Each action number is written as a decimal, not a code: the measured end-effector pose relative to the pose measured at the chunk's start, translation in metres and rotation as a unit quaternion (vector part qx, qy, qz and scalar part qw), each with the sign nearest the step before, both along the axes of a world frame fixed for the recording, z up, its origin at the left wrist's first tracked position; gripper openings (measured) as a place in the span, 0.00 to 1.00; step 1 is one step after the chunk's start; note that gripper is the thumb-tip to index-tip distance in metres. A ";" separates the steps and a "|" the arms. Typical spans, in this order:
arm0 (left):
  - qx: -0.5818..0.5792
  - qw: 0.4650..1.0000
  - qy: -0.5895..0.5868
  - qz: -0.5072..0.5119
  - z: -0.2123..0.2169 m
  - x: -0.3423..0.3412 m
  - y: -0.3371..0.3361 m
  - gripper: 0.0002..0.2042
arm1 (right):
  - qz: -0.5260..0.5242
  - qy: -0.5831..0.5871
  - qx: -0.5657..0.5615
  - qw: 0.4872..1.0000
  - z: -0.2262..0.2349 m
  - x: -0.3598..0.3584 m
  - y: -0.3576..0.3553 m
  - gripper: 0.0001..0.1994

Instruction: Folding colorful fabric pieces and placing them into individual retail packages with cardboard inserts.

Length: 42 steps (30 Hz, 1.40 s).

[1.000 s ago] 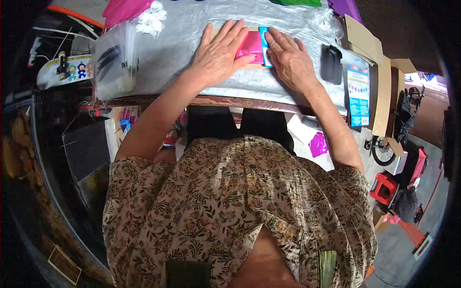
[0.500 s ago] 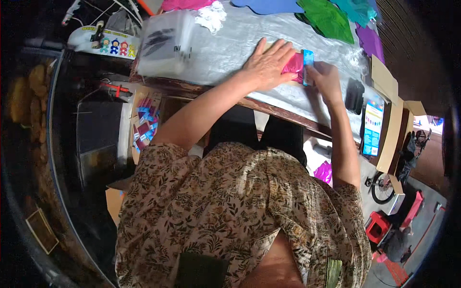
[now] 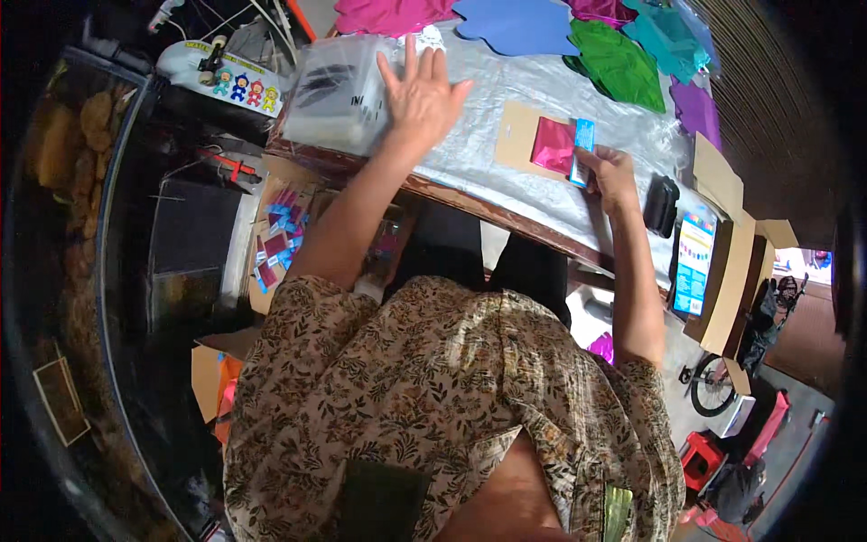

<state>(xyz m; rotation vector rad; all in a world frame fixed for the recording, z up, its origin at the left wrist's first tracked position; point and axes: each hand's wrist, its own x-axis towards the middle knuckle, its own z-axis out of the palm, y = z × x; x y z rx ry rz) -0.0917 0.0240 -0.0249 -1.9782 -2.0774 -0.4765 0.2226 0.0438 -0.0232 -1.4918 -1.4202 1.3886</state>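
Head view is showing the person leaning over a desk covered with a silvery sheet. The left hand is reaching out with its fingers spread, the palm lying against the near edge of a clear plastic bag holding dark items, at the left end of the desk. The right hand is pinching a small blue packet between thumb and fingers, holding it upright at the right edge of a shiny pink foil piece. That pink piece is lying on a tan card in the middle of the desk, between the two hands.

Beyond the card, foil shapes are crowding the far side: a magenta one, a blue one, a green one, a teal one and a purple one. A black pouch is sitting just right of the right hand, and open cardboard boxes with a colourful printed card are standing past it. Under the left forearm, beside the desk, a box of small pink and blue packets is resting. A white case with cartoon stickers is lying left of the plastic bag.
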 end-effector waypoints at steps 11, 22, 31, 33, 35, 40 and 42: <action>-0.078 0.985 -0.126 -0.085 0.007 0.000 -0.029 0.22 | 0.003 0.020 -0.020 1.000 -0.003 0.005 0.000 0.12; -0.127 0.951 -0.067 -0.272 0.004 -0.047 0.024 0.13 | 0.017 0.043 -0.009 0.999 0.004 -0.008 0.001 0.11; -0.177 0.602 -0.755 -0.191 0.027 0.049 0.010 0.13 | 0.071 0.119 -0.068 0.988 -0.007 0.015 0.015 0.07; -0.140 0.583 -0.784 -0.157 0.027 0.066 0.006 0.13 | 0.041 0.224 -0.100 0.969 -0.010 0.014 0.005 0.05; -0.122 0.573 -0.798 -0.139 0.026 0.075 0.003 0.14 | 0.026 0.275 -0.115 0.954 -0.010 0.011 -0.004 0.05; -0.033 0.716 -0.677 -0.165 0.023 0.092 -0.010 0.10 | -0.021 0.378 -0.142 0.915 0.010 -0.003 -0.026 0.06; -0.024 0.793 -0.579 -0.186 0.029 0.102 -0.022 0.09 | -0.042 0.404 -0.149 0.901 0.018 -0.004 -0.031 0.06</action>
